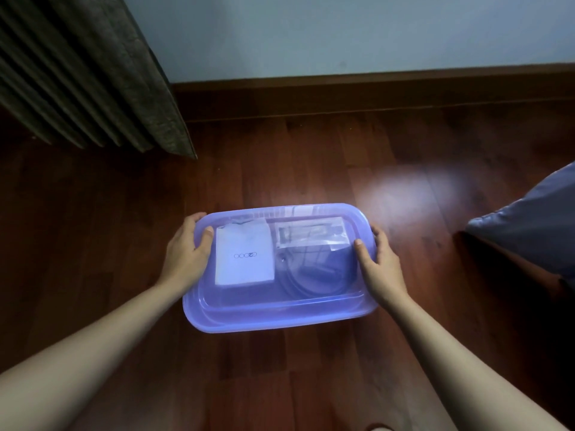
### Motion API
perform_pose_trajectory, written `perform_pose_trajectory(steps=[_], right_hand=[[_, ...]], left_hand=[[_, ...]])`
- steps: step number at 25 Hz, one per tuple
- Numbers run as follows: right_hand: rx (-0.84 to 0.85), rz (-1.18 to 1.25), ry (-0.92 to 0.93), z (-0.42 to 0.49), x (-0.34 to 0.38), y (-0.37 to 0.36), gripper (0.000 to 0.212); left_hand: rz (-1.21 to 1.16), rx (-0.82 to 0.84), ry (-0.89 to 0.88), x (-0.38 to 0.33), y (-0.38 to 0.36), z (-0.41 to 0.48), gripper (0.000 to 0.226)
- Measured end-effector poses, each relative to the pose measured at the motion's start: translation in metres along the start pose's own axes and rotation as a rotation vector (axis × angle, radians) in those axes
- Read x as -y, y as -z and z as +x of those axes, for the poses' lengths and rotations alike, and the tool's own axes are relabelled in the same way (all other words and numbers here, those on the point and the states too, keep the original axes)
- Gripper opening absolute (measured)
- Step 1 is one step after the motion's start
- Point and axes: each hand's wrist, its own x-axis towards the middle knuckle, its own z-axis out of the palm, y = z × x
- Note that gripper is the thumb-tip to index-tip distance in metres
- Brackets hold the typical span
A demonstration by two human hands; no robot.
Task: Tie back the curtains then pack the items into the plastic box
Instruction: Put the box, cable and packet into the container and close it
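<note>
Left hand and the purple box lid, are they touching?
Touching. The head view shows the left hand wrapped over the short edge of the lid, thumb pressed on top.

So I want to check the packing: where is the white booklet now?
In the head view, the white booklet lies inside the plastic box, under its lid on the left side, beside the left hand.

You have a single view, worn on your head, looking forward and steeply down; it sits close over the translucent purple plastic box (280, 318), which lies low of centre on the dark reddish wooden floor (311, 157); your forearms run in from the bottom corners; the pale blue wall (342, 35) and brown skirting board (373, 91) close the top; wide-angle bending shows at the edges.
</note>
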Motion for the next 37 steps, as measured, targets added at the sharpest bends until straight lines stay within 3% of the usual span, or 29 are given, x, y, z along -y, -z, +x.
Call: perform_pose_trajectory(steps=[7,10,13,16,19,21,28,32,33,35,37], right_hand=[[-0.075,0.0,0.024,0.003,-0.005,-0.003,0.046],[0.007,0.032,-0.025,0.007,0.001,0.002,0.045],[0.144,0.03,-0.17,0.038,0.006,0.012,0.074],[0.172,0.12,-0.291,0.065,0.012,0.008,0.094],[0.175,0.056,-0.185,0.071,0.015,-0.004,0.065],[0.114,-0.009,-0.157,0.072,0.01,-0.008,0.059],[0.07,-0.149,-0.142,0.071,0.014,-0.004,0.063],[0.061,-0.155,-0.238,0.044,0.016,0.005,0.077],[0.058,-0.137,-0.269,0.033,0.01,0.006,0.081],[0.04,-0.073,-0.308,0.008,-0.005,0.006,0.079],[0.025,0.03,-0.326,-0.008,-0.011,0.0,0.062]], left_hand=[[0.153,0.069,0.04,0.003,-0.001,0.007,0.037],[-0.082,0.107,0.122,-0.001,-0.001,0.008,0.044],[-0.426,0.137,0.345,-0.001,0.002,0.018,0.055],[-0.501,0.232,0.431,0.003,0.004,0.023,0.053],[-0.418,0.171,0.373,0.003,0.003,0.024,0.046],[-0.401,0.14,0.369,0.004,0.001,0.025,0.042],[-0.333,0.148,0.341,0.006,0.003,0.028,0.043],[-0.492,0.262,0.459,0.015,0.008,0.01,0.082],[-0.497,0.257,0.459,0.015,0.007,-0.006,0.083],[-0.439,0.149,0.494,0.018,-0.001,-0.038,0.071],[-0.362,-0.022,0.557,0.018,-0.009,-0.056,0.058]])
